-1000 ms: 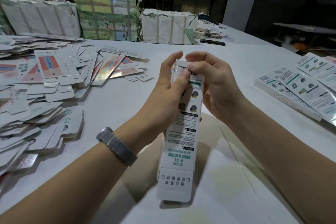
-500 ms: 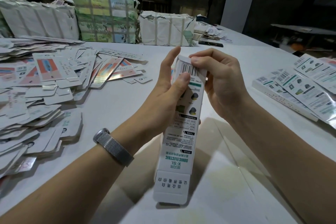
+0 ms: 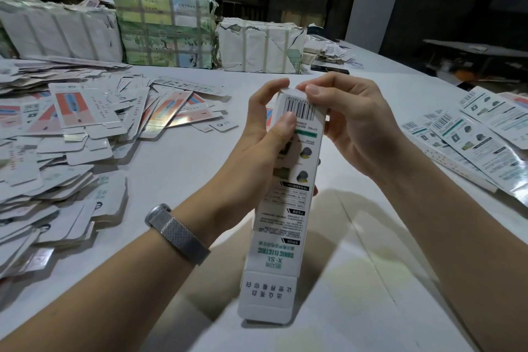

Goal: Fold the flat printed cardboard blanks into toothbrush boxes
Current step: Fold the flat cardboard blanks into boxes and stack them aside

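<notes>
Gripping box, contents apparently hidden

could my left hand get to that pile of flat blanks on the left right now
Probably not yet: the left hand grips the box that both hands hold. Once freed, bare table lies between it and the blanks.

White table under scattered flat blanks, wrapped bundles, folded boxes.

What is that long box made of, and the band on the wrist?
The box looks like thin white printed cardboard: creased flaps, matte face. The band on the left wrist looks like woven metal mesh, silvery with a fine grid, though it could be metal-look fabric.
</notes>
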Demonstrator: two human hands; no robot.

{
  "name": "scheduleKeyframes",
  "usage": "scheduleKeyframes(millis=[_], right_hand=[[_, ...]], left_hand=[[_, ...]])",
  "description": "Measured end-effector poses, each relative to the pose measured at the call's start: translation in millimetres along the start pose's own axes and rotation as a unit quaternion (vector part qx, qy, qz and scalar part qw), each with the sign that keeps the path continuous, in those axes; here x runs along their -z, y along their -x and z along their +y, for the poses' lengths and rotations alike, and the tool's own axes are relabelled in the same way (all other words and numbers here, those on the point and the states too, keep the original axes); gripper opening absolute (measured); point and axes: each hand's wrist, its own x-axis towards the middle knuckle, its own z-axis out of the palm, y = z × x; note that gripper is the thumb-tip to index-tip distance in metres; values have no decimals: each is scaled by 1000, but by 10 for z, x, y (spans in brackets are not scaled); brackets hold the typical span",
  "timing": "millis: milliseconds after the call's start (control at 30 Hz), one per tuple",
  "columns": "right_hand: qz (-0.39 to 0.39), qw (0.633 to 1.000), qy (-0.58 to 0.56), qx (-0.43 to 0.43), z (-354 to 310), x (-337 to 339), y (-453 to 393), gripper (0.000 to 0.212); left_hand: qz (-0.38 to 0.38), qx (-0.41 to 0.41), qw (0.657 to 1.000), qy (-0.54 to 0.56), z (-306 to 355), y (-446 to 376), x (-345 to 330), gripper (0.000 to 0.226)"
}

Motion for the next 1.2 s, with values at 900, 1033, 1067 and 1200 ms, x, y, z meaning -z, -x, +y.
scheduleKeyframes(millis=[900, 1033, 1067, 1200], right_hand=[[-28, 999, 12, 14, 107, -81, 33, 27], [29, 999, 18, -6, 135, -170, 35, 33], [45, 999, 5, -16, 136, -184, 29, 39], [63, 977, -197, -43, 98, -215, 14, 57]], left_hand=[[41, -29, 999, 14, -8, -38, 106, 15], [53, -41, 997, -23, -19, -87, 85, 16], [68, -54, 995, -40, -13, -134, 50, 17], [127, -126, 981, -81, -49, -164, 73, 33]])
